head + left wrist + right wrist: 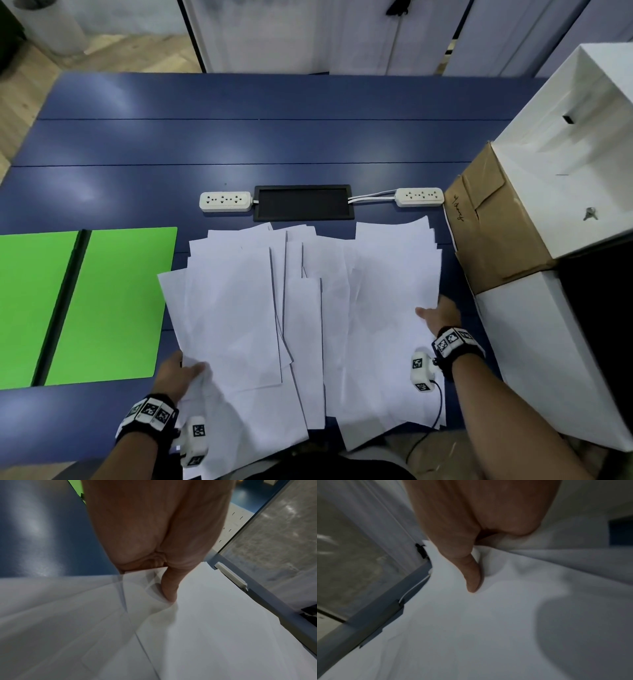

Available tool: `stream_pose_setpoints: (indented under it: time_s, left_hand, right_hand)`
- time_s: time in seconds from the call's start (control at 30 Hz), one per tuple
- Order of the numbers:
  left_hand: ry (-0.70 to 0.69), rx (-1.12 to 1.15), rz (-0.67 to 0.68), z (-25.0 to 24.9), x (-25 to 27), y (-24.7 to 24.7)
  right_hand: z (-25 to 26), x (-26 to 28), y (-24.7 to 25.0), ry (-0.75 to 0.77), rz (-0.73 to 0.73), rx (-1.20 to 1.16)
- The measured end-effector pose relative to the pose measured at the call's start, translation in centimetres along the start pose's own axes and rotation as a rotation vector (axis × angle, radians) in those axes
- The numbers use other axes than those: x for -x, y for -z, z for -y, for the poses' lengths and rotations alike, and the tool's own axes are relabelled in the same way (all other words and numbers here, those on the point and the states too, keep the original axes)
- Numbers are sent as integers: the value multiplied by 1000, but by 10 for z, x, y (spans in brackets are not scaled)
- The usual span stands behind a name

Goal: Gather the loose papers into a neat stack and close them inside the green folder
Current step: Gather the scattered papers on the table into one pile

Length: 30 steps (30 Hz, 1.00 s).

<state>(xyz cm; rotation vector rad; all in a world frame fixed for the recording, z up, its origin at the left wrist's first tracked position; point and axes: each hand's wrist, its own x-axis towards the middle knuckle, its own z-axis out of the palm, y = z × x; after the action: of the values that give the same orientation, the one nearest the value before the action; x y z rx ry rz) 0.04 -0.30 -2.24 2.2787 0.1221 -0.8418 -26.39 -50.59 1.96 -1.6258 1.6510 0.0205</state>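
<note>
head view shows the left hand [178, 373] pinching the near-left edge of the loose papers [301, 325], thumb on top and the other fingers hidden beneath the sheets. the left wrist view confirms the thumb [169, 588] pressed flat on a sheet corner. the right hand [442, 317] clamps the right edge of the spread the same way, thumb over the top sheet, fingers out of sight underneath; in the right wrist view the paper puckers around that thumb [472, 574]. both forearms reach in from the near edge, each with a black wrist strap carrying checkered markers.

the papers lie fanned and overlapping across the blue table [239, 137], some hanging past the near edge. the green folder [85, 308] lies open and flat just left of them, dark spine down its middle. beyond the sheets sit two white power strips [226, 201] flanking a black rectangular hatch [303, 202]. a brown cardboard box [493, 233] and white boxes [565, 137] crowd the right side, close to the right hand.
</note>
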Motion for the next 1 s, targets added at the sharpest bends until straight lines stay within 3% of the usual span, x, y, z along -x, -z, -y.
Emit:
stream_pose_setpoints:
  time_s: [0.13, 0.43, 0.6, 0.73, 0.9, 1.0]
  left_hand:
    - [-7, 7, 2, -5, 6, 1]
    - [26, 20, 30, 0, 1, 3]
    - [57, 33, 35, 6, -3, 4]
    - [94, 124, 74, 1, 0, 4]
    - [223, 270, 50, -21, 7, 7]
    - [266, 656, 72, -24, 11, 8]
  right_hand:
    - [3, 3, 36, 148, -73, -132]
    - [38, 16, 104, 278, -202, -557]
    - [62, 31, 104, 359, -123, -765]
    - [79, 45, 72, 225, 53, -839]
    - [84, 83, -25, 198, 196, -726]
    - [77, 105, -87, 150, 276, -588]
